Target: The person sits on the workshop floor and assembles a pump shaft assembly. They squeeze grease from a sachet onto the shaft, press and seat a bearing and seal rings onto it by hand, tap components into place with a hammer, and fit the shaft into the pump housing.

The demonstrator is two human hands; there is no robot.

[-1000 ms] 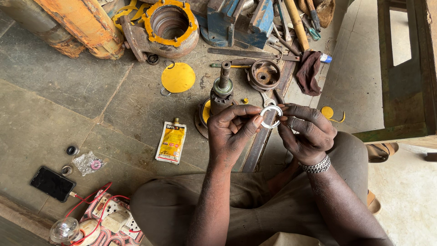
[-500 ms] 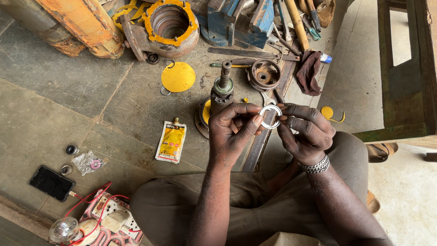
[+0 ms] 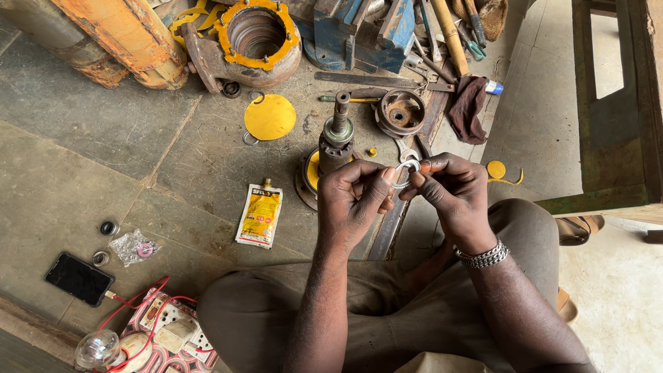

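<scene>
My left hand (image 3: 356, 197) and my right hand (image 3: 452, 190) meet in front of me, both pinching a small white ring (image 3: 405, 170) between thumbs and fingertips. Just beyond my left hand a greasy metal shaft assembly (image 3: 337, 138) stands upright on a yellow-rimmed base. A metal bracelet (image 3: 483, 255) circles my right wrist. I sit on the concrete floor with my knees bent.
A yellow sachet (image 3: 260, 215) lies left of the shaft, a yellow disc (image 3: 270, 117) behind it. An orange pump housing (image 3: 259, 38), blue vise (image 3: 356, 31), round rusty part (image 3: 402, 112), dark rag (image 3: 469, 107) and tools crowd the back. Phone (image 3: 79, 278), power strip (image 3: 173, 331) and bearings (image 3: 108, 227) lie left.
My hands have shifted slightly while working the white ring; it now shows more edge-on between my fingertips. Nothing else has moved.
</scene>
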